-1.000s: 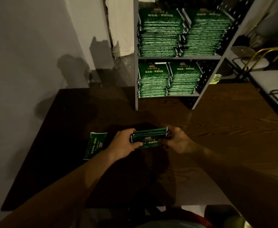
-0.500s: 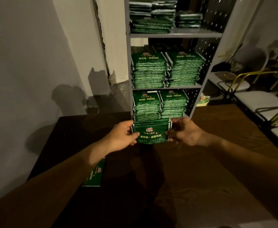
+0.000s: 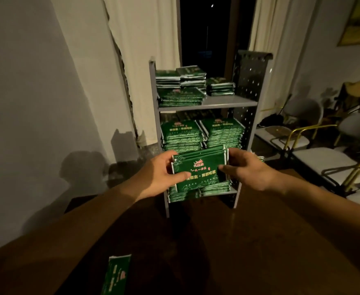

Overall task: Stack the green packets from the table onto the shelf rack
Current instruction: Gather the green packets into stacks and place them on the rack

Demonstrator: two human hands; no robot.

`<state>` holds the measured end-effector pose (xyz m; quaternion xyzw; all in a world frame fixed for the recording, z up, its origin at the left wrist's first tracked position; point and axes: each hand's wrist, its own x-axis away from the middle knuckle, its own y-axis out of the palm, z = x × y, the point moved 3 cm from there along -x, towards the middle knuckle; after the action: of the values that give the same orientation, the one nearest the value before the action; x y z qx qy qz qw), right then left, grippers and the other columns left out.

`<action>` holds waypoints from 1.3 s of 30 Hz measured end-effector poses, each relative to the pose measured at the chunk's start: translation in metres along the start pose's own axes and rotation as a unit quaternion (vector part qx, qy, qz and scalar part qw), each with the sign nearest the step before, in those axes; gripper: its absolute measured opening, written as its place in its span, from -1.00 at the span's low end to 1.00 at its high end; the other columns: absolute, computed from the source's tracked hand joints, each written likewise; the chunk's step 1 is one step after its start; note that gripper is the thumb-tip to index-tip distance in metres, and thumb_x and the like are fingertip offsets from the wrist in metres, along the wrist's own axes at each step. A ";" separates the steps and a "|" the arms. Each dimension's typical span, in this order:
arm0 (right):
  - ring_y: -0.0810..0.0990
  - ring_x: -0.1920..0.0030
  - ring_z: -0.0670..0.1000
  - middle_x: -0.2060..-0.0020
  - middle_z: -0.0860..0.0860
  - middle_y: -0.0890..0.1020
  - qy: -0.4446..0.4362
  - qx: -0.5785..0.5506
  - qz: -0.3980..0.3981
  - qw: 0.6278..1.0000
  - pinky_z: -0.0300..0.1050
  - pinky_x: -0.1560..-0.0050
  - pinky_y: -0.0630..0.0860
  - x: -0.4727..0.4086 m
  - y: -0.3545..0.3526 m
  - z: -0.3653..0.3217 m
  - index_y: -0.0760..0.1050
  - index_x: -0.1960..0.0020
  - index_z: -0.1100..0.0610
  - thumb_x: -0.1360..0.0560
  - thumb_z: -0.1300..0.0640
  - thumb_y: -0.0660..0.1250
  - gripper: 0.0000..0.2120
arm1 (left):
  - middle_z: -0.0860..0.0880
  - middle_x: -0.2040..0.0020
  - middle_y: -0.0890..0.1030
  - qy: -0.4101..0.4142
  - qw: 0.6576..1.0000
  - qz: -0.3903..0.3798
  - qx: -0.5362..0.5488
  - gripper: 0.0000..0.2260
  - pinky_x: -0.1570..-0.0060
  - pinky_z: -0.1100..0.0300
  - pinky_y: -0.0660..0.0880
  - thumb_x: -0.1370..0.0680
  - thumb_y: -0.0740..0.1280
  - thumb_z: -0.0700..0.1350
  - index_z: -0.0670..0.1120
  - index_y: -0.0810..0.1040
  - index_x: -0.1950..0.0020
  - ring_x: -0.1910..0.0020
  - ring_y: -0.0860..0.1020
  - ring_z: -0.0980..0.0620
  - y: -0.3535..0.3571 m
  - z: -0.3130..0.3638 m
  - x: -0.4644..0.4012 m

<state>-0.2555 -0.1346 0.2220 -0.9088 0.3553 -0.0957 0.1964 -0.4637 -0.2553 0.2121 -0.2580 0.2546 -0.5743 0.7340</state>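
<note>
A small bundle of green packets [image 3: 200, 167] is held up in front of the grey shelf rack [image 3: 209, 104]. My left hand [image 3: 164, 173] grips its left edge, thumb across the front face. My right hand [image 3: 245, 167] grips its right edge. The bundle is level with the rack's lower shelves and hides part of the bottom stack. Stacks of green packets fill the middle shelf [image 3: 202, 135], and lower, uneven piles lie on the top shelf [image 3: 181, 90]. One loose green packet [image 3: 117, 275] lies on the dark table [image 3: 217, 252] near my left forearm.
The rack stands on the table's far edge, in front of a dark window with pale curtains [image 3: 145, 60]. A grey wall [image 3: 36, 103] runs along the left. Chairs with gold frames and white seats [image 3: 323, 158] stand to the right.
Both hands have lifted the bundle from just above the table up and forward toward the rack. The view has tilted up, so the rack's top shelf now shows.
</note>
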 end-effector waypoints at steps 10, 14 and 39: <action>0.68 -0.04 0.02 -0.08 0.06 0.66 -0.041 -0.062 0.055 0.996 -0.19 0.10 0.63 -0.008 -0.050 -0.041 0.49 -0.21 0.18 -0.58 0.24 0.33 -0.79 | 0.06 -0.12 0.64 0.042 0.998 0.037 -0.012 -0.44 0.00 -0.16 0.63 -0.35 0.41 0.37 0.18 0.41 -0.26 0.04 0.67 -0.15 -0.034 0.055 -0.039; 0.66 0.05 0.07 0.05 0.07 0.67 -0.063 -0.081 0.097 0.990 -0.04 0.03 0.60 -0.019 -0.067 -0.050 0.52 -0.09 0.20 -0.60 0.26 0.31 -0.91 | -0.07 0.02 0.61 0.023 0.996 0.065 -0.055 -0.47 0.35 0.01 0.53 -0.50 0.40 0.24 0.15 0.32 -0.39 0.37 0.51 -0.03 -0.038 0.075 -0.054; 0.62 0.14 0.13 0.09 0.17 0.59 0.066 -0.218 0.261 0.938 0.01 0.30 0.59 -0.075 -0.129 -0.021 0.45 -0.07 0.14 -0.64 -0.12 0.20 -0.69 | -0.03 -0.05 0.66 0.318 0.813 0.256 -0.414 -0.69 -0.25 0.00 0.53 -0.45 0.53 -0.16 -0.11 0.59 -0.16 -0.03 0.63 -0.05 0.008 0.132 -0.147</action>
<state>-0.2390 -0.0030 0.2936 -0.7961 0.6046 -0.0215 -0.0120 -0.4004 -0.0987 0.3156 -0.2660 0.7446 -0.2556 0.5564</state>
